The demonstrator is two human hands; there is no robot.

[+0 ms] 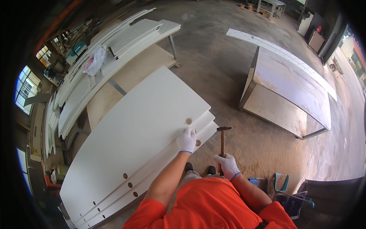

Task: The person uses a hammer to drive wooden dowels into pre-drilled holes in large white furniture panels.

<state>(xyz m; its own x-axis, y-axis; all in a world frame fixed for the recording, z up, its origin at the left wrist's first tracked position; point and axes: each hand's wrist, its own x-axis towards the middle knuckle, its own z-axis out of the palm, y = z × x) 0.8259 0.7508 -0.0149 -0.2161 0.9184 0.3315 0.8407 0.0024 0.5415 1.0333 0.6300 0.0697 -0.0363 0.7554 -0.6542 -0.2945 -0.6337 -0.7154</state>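
Note:
A stack of large white panels (141,122) lies in front of me, the layers stepped so that round holes show along the near edges. My left hand (186,141), in a white knit glove, is on the top panel close to a round hole (188,121). Its fingers are bent and bunched; whether something small is in them is hidden. My right hand (227,166), gloved too, is wrapped round the wooden handle of a hammer (222,139). The hammer stands upright with its metal head just right of the panel corner.
At the far left a wheeled rack carries long white boards (129,42) with a clear plastic bag (96,61) on them. A low table (289,82) bearing a long white strip stands at the right. Sawdust covers the floor near a blue-green dustpan (281,183).

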